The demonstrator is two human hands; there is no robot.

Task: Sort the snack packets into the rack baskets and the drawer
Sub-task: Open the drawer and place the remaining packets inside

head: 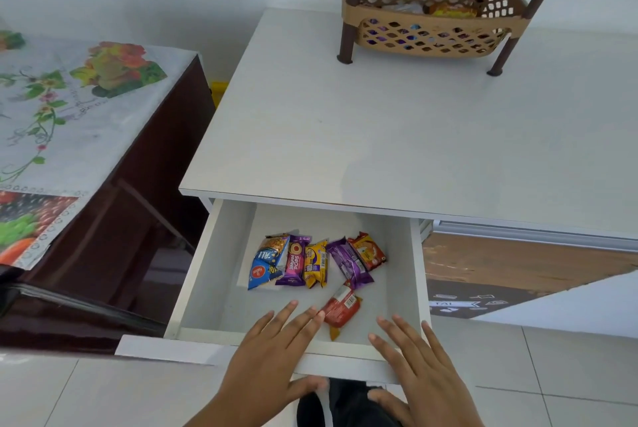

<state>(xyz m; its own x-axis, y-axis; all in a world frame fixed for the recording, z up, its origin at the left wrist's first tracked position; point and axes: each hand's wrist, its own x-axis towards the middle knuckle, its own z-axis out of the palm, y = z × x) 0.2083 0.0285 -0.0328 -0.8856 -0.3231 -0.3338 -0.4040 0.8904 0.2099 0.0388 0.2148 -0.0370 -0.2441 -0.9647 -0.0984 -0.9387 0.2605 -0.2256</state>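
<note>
The white drawer [221, 288] under the desk is pulled out. Several snack packets lie in it: a blue packet [267, 262], a purple Jim Jam packet [294, 262], a yellow packet [316, 264], a purple bar [348, 262], an orange-red packet [367, 250] and a red packet [341, 309] nearest me. My left hand [272, 350] and my right hand [414, 357] rest flat over the drawer's front edge, fingers spread, holding nothing. The left fingertips are close beside the red packet. The tan rack basket [431, 36] on the desk holds more packets.
The white desk top [345, 133] carries the brown-legged rack [352, 5] at the back. A dark cabinet with a flowered cloth [69, 116] stands to the left. Tiled floor and a brown mat [518, 264] lie to the right under the desk.
</note>
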